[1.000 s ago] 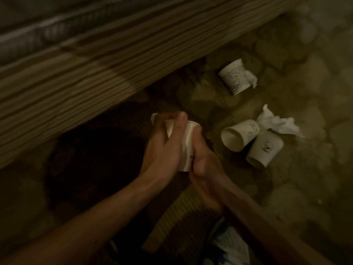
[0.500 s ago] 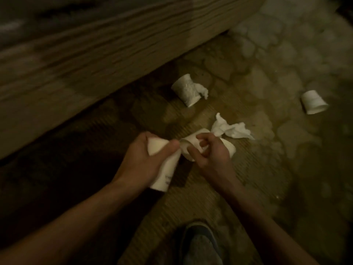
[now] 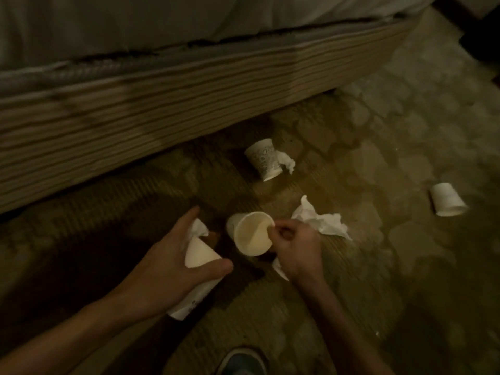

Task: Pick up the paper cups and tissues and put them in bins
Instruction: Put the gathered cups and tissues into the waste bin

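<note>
Left hand [image 3: 162, 269] is wrapping round the held cup [image 3: 201, 257] at frame centre-left, thumb across its front. A tucked tissue [image 3: 199, 230] is sticking out at its top end. Its long axis is running from centre down toward lower left; can't tell which end is the mouth.

Right hand [image 3: 296, 249] is pinching the right rim of the open cup [image 3: 251, 235] at frame centre, thumb inside and fingers outside. The mouth is facing up at the camera and the axis is pointing almost straight at the lens. The hands are close but apart, each clamped on its own cup. A white scrap [image 3: 280, 269] is showing under the right wrist; cup or tissue, unclear.

On the floor [image 3: 378, 266]:
- A loose tissue [image 3: 320, 223] is lying crumpled just right of the right hand.
- A printed cup [image 3: 263, 159] is lying on its side above centre near the bed frame [image 3: 162, 109], mouth toward lower right, with a tissue wad [image 3: 287, 161] touching its rim.
- A far cup [image 3: 447, 199] is lying at the right edge, mouth toward lower right.

No bin in view.

Judgement:
- The cups are likely very light and thin-walled, and will crush if squeezed. A rim pinch or a loose wrap round the wall should do, and nesting them looks feasible.
- The tissues are soft and limp, so grab them by bunching.
</note>
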